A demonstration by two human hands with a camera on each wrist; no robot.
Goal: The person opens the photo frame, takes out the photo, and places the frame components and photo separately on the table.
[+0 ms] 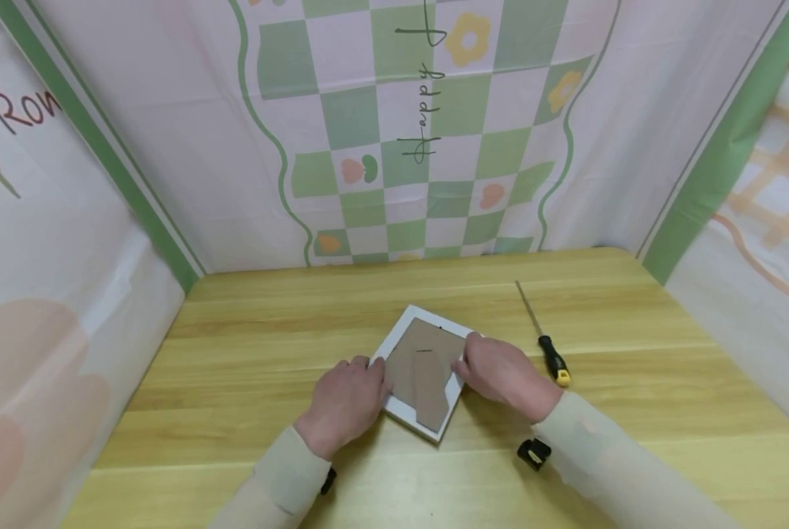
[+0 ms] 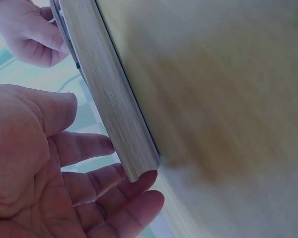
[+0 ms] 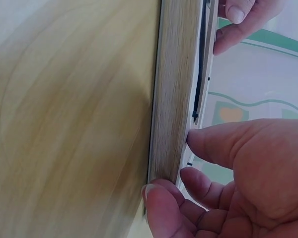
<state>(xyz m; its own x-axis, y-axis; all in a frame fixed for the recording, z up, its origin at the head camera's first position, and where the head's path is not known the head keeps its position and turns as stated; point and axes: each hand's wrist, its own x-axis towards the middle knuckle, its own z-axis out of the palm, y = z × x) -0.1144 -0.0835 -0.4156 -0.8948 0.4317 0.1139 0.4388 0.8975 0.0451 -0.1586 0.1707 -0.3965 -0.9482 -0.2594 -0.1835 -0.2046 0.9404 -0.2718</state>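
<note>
A white-edged picture frame (image 1: 404, 330) lies at an angle on the table, its brown backing board (image 1: 401, 367) facing up. A brown easel leg (image 1: 429, 386) runs down the middle of the board. At the frame's left side, my left hand (image 1: 350, 400) touches the wooden edge and corner with its fingertips; the left wrist view shows its fingers loosely extended and the thumb apart from the wood. My right hand (image 1: 503, 371) grips the opposite edge, thumb on the back rim and fingers curled around the corner (image 3: 164, 176). Small black tabs (image 3: 194, 115) show along the rim.
A screwdriver (image 1: 553, 360) with a black and yellow handle lies right of the frame, beyond my right hand. The wood-grain table (image 1: 249, 330) is bordered by printed cloth (image 1: 394, 110) at the back and both sides.
</note>
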